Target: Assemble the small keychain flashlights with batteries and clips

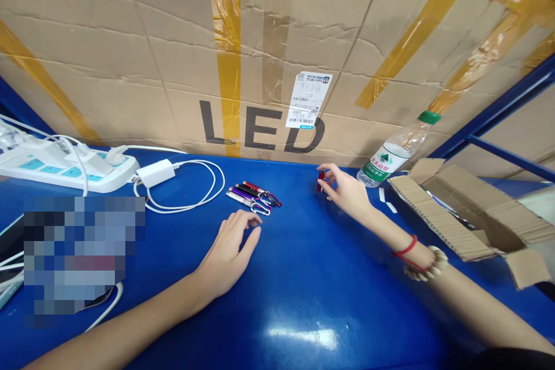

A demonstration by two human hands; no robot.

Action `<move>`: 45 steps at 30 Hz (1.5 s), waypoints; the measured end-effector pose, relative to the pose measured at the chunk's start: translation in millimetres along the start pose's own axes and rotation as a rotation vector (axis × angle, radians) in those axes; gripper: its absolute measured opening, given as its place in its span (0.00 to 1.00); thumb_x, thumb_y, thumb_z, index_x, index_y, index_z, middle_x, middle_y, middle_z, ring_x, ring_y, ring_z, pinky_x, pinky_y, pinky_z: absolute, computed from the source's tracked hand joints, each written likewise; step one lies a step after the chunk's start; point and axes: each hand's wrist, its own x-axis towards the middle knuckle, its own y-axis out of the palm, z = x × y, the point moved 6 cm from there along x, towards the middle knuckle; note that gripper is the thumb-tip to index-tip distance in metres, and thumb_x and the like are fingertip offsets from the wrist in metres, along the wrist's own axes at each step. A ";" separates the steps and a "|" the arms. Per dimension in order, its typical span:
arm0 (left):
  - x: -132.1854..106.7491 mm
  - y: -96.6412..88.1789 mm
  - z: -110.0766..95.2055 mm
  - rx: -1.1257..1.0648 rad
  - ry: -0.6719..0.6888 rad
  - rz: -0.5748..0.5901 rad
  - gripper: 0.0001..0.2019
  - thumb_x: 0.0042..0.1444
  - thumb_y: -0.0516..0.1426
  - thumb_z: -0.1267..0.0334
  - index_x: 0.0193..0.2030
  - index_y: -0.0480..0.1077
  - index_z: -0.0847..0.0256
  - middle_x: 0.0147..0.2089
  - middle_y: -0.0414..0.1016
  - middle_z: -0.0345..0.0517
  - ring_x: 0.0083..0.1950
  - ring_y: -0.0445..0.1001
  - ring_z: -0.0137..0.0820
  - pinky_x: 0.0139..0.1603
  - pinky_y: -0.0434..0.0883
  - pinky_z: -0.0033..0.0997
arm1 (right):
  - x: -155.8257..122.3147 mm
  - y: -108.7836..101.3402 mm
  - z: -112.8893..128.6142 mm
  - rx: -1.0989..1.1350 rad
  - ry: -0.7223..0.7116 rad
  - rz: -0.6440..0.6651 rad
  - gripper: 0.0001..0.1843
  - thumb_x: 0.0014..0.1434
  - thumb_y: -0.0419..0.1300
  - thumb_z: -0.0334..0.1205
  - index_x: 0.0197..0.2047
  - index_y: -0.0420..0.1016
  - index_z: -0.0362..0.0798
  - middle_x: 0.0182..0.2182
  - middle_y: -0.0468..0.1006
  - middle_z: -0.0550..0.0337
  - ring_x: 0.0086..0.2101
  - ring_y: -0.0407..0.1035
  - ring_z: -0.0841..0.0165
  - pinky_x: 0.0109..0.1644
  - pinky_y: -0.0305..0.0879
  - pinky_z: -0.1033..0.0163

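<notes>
Several small keychain flashlights with carabiner clips lie side by side on the blue table; the purple flashlight (243, 195) sits among them and a red flashlight (253, 186) is at the back. Just in front of their clips, my left hand (229, 251) rests palm down, thumb apart from loosely bent fingers, holding nothing. Farther right, my right hand (342, 188) pinches a small red cylinder, apparently another red flashlight (321, 180), upright between thumb and fingertips at the tabletop. A tiny pale piece (328, 198) shows under that hand.
A large cardboard box (173, 58) marked LED stands along the back. At right are a water bottle (388, 156) and an open small carton (442, 222). A white power strip (108, 182), charger (155, 173) and cables occupy the left, behind a pixelated patch.
</notes>
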 end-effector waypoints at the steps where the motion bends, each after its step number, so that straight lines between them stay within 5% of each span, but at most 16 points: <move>1: -0.1 -0.1 -0.2 0.000 0.000 -0.001 0.07 0.62 0.45 0.61 0.42 0.62 0.56 0.40 0.67 0.43 0.44 0.64 0.36 0.50 0.59 0.44 | 2.2 0.3 -2.4 -0.009 -0.015 0.028 0.14 0.57 0.53 0.39 0.48 0.65 0.54 0.32 0.76 0.62 0.31 0.72 0.67 0.27 0.62 0.66; 8: 0.0 -0.2 -0.3 -0.003 -0.009 0.003 0.08 0.62 0.44 0.61 0.42 0.62 0.56 0.40 0.66 0.43 0.44 0.64 0.36 0.49 0.60 0.43 | 20.0 -15.1 -24.2 0.023 -0.007 -0.026 0.21 0.58 0.52 0.41 0.54 0.62 0.46 0.36 0.75 0.55 0.32 0.71 0.66 0.35 0.67 0.62; 13: 0.3 -0.4 0.5 0.008 0.001 -0.002 0.08 0.62 0.44 0.61 0.42 0.62 0.56 0.39 0.66 0.43 0.44 0.64 0.36 0.49 0.60 0.42 | 16.3 1.1 -12.9 -0.009 -0.079 0.185 0.18 0.57 0.54 0.43 0.51 0.69 0.51 0.29 0.77 0.63 0.24 0.69 0.72 0.28 0.64 0.68; 18: 0.3 0.2 0.9 0.011 -0.003 0.005 0.08 0.62 0.45 0.61 0.42 0.62 0.56 0.40 0.66 0.44 0.44 0.64 0.37 0.49 0.60 0.43 | 19.4 13.1 1.4 -0.139 -0.102 0.230 0.11 0.52 0.59 0.39 0.41 0.76 0.51 0.28 0.78 0.60 0.32 0.71 0.65 0.33 0.61 0.64; 24: 0.7 -0.4 -1.1 0.015 -0.001 0.014 0.08 0.62 0.44 0.61 0.43 0.61 0.56 0.40 0.66 0.45 0.44 0.64 0.37 0.50 0.60 0.45 | 30.7 24.1 67.7 -0.113 -0.206 0.195 0.13 0.59 0.54 0.42 0.42 0.77 0.48 0.40 0.76 0.52 0.42 0.68 0.60 0.44 0.61 0.58; 30: -0.6 -3.4 -4.7 0.017 0.012 0.001 0.07 0.62 0.44 0.62 0.42 0.61 0.57 0.41 0.67 0.45 0.44 0.64 0.36 0.49 0.61 0.44 | 44.0 53.6 122.6 0.060 -0.292 0.275 0.11 0.57 0.57 0.45 0.36 0.79 0.54 0.36 0.78 0.59 0.38 0.70 0.65 0.35 0.63 0.65; 35: -2.3 -4.5 -5.5 0.006 0.011 0.000 0.07 0.62 0.45 0.63 0.42 0.61 0.57 0.41 0.66 0.45 0.45 0.64 0.36 0.50 0.61 0.44 | 53.5 63.2 118.0 0.180 -0.264 0.286 0.04 0.51 0.62 0.39 0.30 0.78 0.50 0.30 0.79 0.61 0.32 0.72 0.68 0.32 0.63 0.68; 41: -3.3 -7.2 -3.6 -0.041 -0.001 -0.053 0.08 0.62 0.45 0.63 0.46 0.59 0.58 0.42 0.66 0.46 0.46 0.64 0.36 0.51 0.60 0.44 | 32.7 41.0 106.6 0.324 -0.232 0.201 0.15 0.63 0.48 0.37 0.50 0.67 0.46 0.37 0.77 0.57 0.33 0.71 0.71 0.39 0.65 0.66; 45: -4.0 -9.0 1.5 -0.076 -0.035 -0.108 0.11 0.61 0.46 0.62 0.50 0.57 0.58 0.45 0.65 0.48 0.47 0.64 0.36 0.50 0.60 0.43 | 3.8 29.1 102.8 0.528 -0.130 0.244 0.18 0.65 0.41 0.39 0.53 0.64 0.45 0.32 0.74 0.58 0.30 0.68 0.71 0.36 0.65 0.65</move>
